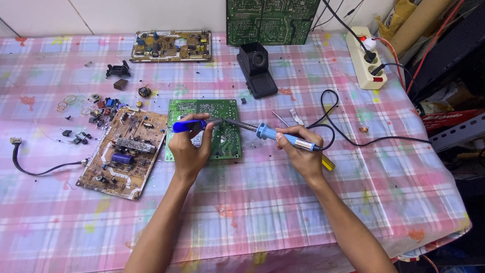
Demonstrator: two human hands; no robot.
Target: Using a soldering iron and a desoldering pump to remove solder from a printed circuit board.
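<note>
Head view: flat green circuit board (225,139), solder side up, on the tablecloth (283,202).

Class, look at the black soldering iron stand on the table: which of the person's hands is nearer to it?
Right. The right hand, holding the soldering iron, lies below-right of the stand; the left hand is farther, below-left.
</note>
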